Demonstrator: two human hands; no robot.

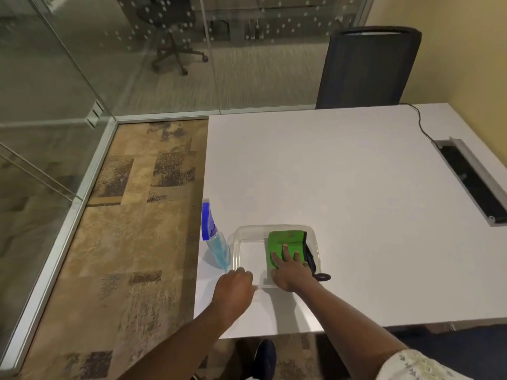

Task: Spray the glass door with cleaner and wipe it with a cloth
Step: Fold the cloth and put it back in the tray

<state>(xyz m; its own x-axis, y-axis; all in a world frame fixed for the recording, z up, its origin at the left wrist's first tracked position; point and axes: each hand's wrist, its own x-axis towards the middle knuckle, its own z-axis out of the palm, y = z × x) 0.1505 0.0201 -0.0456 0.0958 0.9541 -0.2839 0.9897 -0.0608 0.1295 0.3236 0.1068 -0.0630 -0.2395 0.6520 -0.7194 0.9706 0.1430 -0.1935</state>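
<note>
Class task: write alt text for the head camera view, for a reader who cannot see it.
A person's right hand rests on a folded green cloth in a clear plastic tray on a white table, the left hand at the tray's near edge. A blue spray bottle stands left of it; glass walls beyond.

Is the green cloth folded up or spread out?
Folded. The green cloth sits as a thick neat block inside the clear tub, under the right hand.

Both bare arms reach forward from near edge. Left hand (233,287) knuckles up, fingers curled under in loose fist, wrist straight. Right hand (288,270) palm down, fingers (285,252) spread flat and extended far-ward; patterned sleeve at near right.
</note>
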